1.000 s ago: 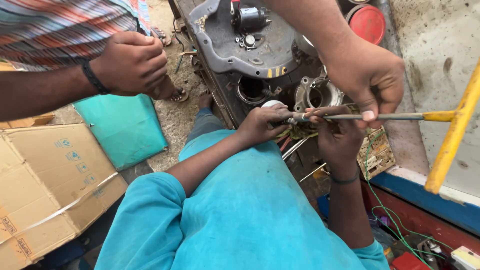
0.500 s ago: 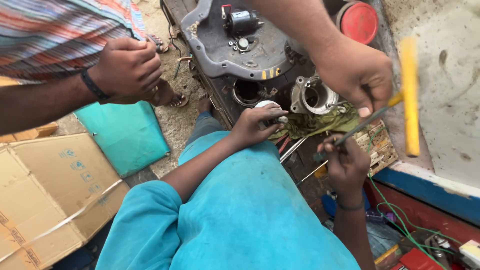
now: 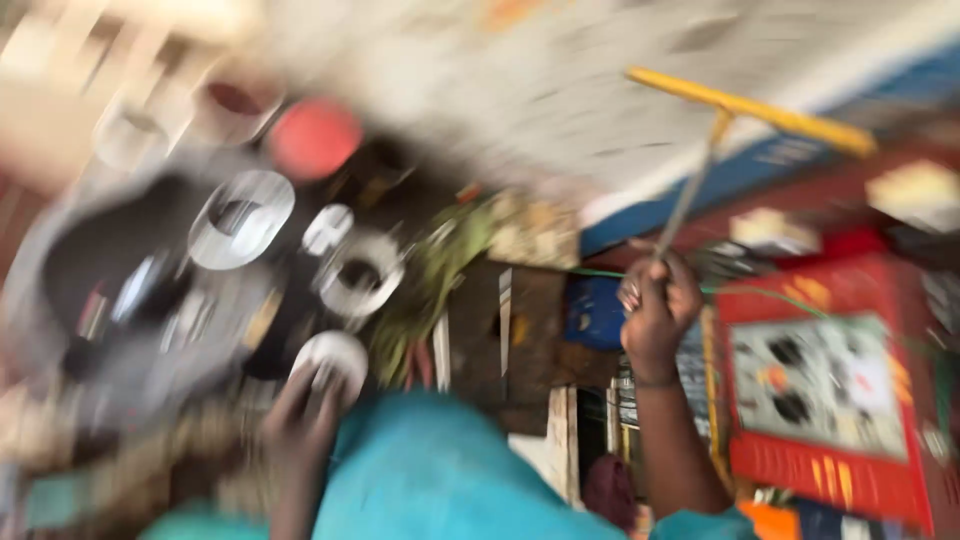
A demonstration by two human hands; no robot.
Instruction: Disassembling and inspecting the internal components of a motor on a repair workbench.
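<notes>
Everything is smeared by motion. Two hands show, both belonging to the person in the teal shirt (image 3: 450, 480) below; the camera wearer's own hands are out of view. That person's banded hand (image 3: 660, 305) is raised and clenched round the thin metal shaft of one yellow-barred T-handle tool (image 3: 745, 105). Their other hand (image 3: 305, 420) reaches to a white round part (image 3: 333, 360); its grip I cannot tell. Three pale metal rings (image 3: 360, 270) sit on the dark engine block (image 3: 110, 260), and one red round cap (image 3: 315, 138) lies beyond it. One red box with a pale picture panel (image 3: 820, 390) lies to the right of the banded hand.

red printed box (image 3: 820, 385), lower right
</notes>
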